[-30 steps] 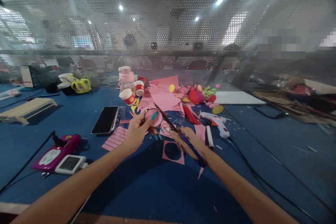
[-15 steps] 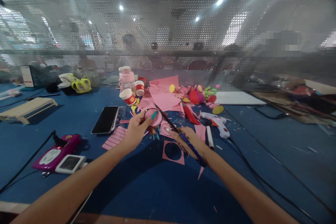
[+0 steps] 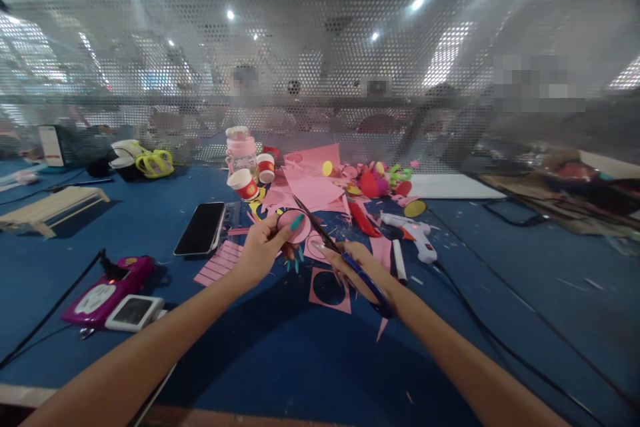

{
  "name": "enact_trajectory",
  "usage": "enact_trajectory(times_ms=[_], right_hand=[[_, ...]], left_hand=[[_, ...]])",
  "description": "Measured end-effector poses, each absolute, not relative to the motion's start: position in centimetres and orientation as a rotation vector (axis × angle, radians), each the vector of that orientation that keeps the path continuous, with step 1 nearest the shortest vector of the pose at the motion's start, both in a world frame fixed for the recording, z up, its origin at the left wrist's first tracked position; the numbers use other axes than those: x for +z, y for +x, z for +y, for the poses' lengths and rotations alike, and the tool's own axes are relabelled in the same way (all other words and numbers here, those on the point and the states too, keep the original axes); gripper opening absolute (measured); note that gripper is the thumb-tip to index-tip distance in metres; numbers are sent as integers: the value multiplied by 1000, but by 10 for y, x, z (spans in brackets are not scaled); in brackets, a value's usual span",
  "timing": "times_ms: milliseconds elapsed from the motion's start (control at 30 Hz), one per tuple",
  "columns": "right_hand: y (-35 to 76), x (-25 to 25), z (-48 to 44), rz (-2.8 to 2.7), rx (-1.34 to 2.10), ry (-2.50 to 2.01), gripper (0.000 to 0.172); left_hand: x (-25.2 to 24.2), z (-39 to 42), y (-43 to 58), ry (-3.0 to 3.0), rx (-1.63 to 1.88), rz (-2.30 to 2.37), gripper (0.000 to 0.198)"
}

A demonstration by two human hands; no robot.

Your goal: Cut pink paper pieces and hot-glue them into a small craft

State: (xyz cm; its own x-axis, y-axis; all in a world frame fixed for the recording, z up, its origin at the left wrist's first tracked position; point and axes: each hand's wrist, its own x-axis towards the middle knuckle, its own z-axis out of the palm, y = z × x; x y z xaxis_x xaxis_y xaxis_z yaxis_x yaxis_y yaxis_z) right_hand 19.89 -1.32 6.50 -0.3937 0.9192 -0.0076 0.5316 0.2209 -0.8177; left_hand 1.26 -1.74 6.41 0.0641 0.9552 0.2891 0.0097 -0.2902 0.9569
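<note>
My left hand (image 3: 263,245) pinches a round pink paper disc (image 3: 299,232) between thumb and fingers, above the blue table (image 3: 280,353). Blue-handled scissors (image 3: 356,268) are gripped in my right hand (image 3: 357,260), their dark blades pointing up and left along the disc's right edge. Whether the blades touch the paper I cannot tell. Below the hands lies a pink square with a round hole (image 3: 315,300). Another pink piece with a drawn circle (image 3: 313,248) is partly hidden behind the scissors. A pink sheet with ruled lines (image 3: 219,263) lies left of my left hand.
Pink paper sheets (image 3: 315,190) and scraps lie beyond my hands. Left of them stand paper cups (image 3: 243,185) and a pink bottle (image 3: 241,147). A phone (image 3: 201,229) and purple power strip (image 3: 107,293) lie left; a glue gun (image 3: 424,243) with its cable lies right.
The disc in my left hand has turned and shifted slightly to the right. The scissors have moved only a little, their blades still beside the disc.
</note>
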Motion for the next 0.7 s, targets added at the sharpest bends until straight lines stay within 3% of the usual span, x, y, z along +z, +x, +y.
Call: enact_trajectory(times_ms=[500,700], right_hand=[[197,78,-15,-2120,935,-1411,42],[201,56,-8,-2038,1008,-1324,41]], left_hand=[[66,-16,12,1456,1407,1026,24],[65,-16,11,1509,1404,1044,22]])
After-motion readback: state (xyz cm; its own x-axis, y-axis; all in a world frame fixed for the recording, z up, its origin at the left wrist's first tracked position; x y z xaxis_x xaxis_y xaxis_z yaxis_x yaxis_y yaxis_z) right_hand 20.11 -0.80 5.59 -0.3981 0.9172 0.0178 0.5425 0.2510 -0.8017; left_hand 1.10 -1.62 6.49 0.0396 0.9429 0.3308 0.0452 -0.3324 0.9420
